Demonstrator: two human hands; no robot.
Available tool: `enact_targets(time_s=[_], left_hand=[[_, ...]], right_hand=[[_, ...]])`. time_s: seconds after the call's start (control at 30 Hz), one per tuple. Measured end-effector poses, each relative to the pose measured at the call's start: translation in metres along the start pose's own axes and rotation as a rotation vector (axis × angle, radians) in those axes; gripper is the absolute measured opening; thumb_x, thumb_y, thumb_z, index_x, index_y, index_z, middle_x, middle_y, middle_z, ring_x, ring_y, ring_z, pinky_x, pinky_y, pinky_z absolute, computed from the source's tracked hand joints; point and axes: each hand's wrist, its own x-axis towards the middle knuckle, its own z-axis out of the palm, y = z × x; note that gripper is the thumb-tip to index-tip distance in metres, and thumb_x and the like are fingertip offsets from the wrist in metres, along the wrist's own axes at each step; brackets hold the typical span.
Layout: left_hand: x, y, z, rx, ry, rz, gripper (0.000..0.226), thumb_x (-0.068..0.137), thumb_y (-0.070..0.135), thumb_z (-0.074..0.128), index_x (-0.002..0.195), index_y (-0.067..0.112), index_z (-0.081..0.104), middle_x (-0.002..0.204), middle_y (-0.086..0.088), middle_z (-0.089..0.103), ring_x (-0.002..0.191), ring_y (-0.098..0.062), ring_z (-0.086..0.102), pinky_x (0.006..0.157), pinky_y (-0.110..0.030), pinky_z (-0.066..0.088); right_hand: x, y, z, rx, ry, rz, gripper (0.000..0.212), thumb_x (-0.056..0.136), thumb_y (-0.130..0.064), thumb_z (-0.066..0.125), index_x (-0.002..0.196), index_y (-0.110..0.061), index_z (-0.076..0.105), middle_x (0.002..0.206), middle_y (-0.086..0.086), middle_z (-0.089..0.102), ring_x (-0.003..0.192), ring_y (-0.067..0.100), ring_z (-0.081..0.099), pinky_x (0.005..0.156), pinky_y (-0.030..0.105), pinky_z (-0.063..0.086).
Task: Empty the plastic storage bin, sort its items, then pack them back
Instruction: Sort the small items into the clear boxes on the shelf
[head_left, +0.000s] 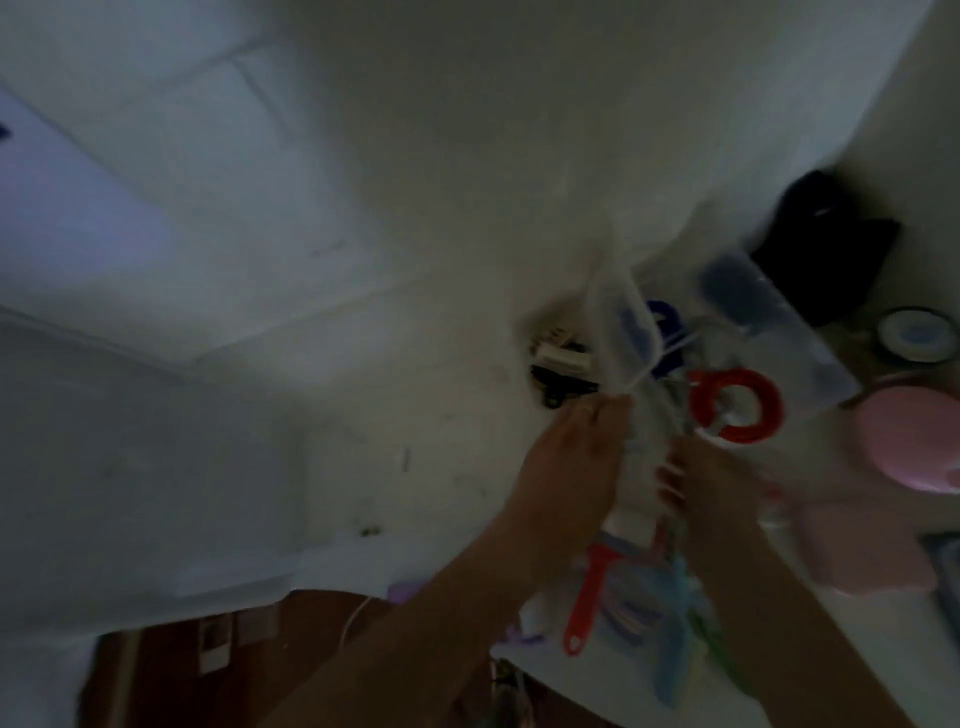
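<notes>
clear bin (779, 332): red ring (735, 402), blue items | left hand (566, 462) pinches white strands (821, 358) | right hand (711, 483) grip unclear

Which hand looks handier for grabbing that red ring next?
Probably the right hand: it sits just below the red plastic ring. The left hand is farther off and seems to pinch thin white strands, though blur hides detail.

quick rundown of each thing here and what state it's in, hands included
plastic storage bin: clear, lying tilted on the white surface, dark items inside
red ring: lying flat beside the bin
red-handled tool: lying flat near the front edge
pink round container: resting at the right edge
left hand: pinching a thin white piece
right hand: fingers curled, too blurred to tell a grip
</notes>
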Motion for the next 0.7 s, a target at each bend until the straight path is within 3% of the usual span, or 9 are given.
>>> enact_targets(time_s=[0.07, 0.13, 0.23, 0.33, 0.4, 0.53, 0.63, 0.7], left_hand=[[-0.017, -0.028, -0.039, 0.005, 0.127, -0.044, 0.035, 0.091, 0.023, 0.050, 0.125, 0.020, 0.059, 0.116, -0.002, 0.063, 0.103, -0.023, 0.057, 0.085, -0.035, 0.051], [-0.042, -0.078, -0.070, -0.011, 0.155, -0.243, 0.021, 0.093, 0.040, 0.050, 0.103, 0.028, 0.065, 0.098, 0.005, 0.068, 0.090, -0.018, 0.065, 0.075, -0.033, 0.054], [-0.077, -0.173, -0.087, 0.008, -0.103, -0.543, 0.021, 0.089, 0.047, 0.059, 0.092, 0.027, 0.065, 0.092, 0.008, 0.071, 0.087, -0.014, 0.068, 0.077, -0.027, 0.052], [-0.110, -0.243, -0.066, 0.148, -0.591, -0.704, 0.040, 0.085, 0.053, 0.064, 0.107, 0.020, 0.063, 0.110, -0.002, 0.067, 0.104, -0.023, 0.062, 0.087, -0.032, 0.049], [-0.127, -0.268, -0.046, 0.167, -0.759, -0.765, 0.055, 0.077, 0.060, 0.068, 0.105, 0.012, 0.061, 0.108, -0.007, 0.066, 0.099, -0.025, 0.062, 0.082, -0.034, 0.051], [-0.138, -0.279, -0.019, -0.084, -0.836, -0.868, 0.062, 0.062, 0.063, 0.081, 0.086, 0.007, 0.067, 0.072, -0.004, 0.068, 0.060, -0.020, 0.070, 0.057, -0.030, 0.060], [-0.129, -0.278, -0.005, -0.197, -0.920, -0.811, 0.055, 0.063, 0.060, 0.082, 0.074, 0.008, 0.070, 0.059, -0.001, 0.069, 0.053, -0.017, 0.069, 0.055, -0.030, 0.061], [-0.125, -0.281, 0.004, -0.147, -0.962, -0.721, 0.049, 0.068, 0.052, 0.082, 0.078, 0.005, 0.070, 0.066, -0.005, 0.073, 0.054, -0.017, 0.069, 0.056, -0.029, 0.061]], right_hand=[[-0.038, -0.007, 0.016, -0.150, -0.084, -0.190, 0.014, 0.094, -0.013, 0.060, 0.086, -0.024, 0.064, 0.089, 0.004, 0.066, 0.073, 0.020, 0.060, 0.059, 0.029, 0.045], [-0.076, -0.009, 0.044, -0.316, -0.168, -0.402, 0.016, 0.090, -0.011, 0.065, 0.087, -0.026, 0.068, 0.083, -0.003, 0.070, 0.071, 0.014, 0.064, 0.059, 0.026, 0.050], [-0.104, 0.011, 0.097, -0.513, -0.371, -0.604, 0.015, 0.085, -0.013, 0.072, 0.088, -0.027, 0.070, 0.076, -0.009, 0.071, 0.066, 0.007, 0.067, 0.062, 0.026, 0.056], [-0.094, 0.052, 0.146, -0.847, -0.521, -0.604, 0.012, 0.085, -0.019, 0.073, 0.090, -0.028, 0.068, 0.079, -0.010, 0.070, 0.069, 0.004, 0.066, 0.062, 0.017, 0.051], [-0.078, 0.078, 0.168, -1.039, -0.544, -0.560, 0.016, 0.083, -0.016, 0.071, 0.093, -0.028, 0.067, 0.084, -0.009, 0.069, 0.075, 0.010, 0.067, 0.065, 0.022, 0.051], [-0.055, 0.104, 0.189, -1.207, -0.520, -0.403, 0.020, 0.079, -0.013, 0.072, 0.095, -0.023, 0.069, 0.093, 0.000, 0.071, 0.089, 0.020, 0.067, 0.079, 0.028, 0.055], [-0.050, 0.107, 0.194, -1.228, -0.441, -0.455, 0.019, 0.077, -0.015, 0.071, 0.091, -0.027, 0.067, 0.088, -0.005, 0.070, 0.088, 0.018, 0.065, 0.075, 0.024, 0.050], [-0.049, 0.108, 0.194, -1.239, -0.421, -0.486, 0.018, 0.078, -0.017, 0.071, 0.092, -0.028, 0.066, 0.085, -0.007, 0.069, 0.087, 0.015, 0.064, 0.073, 0.021, 0.045]])
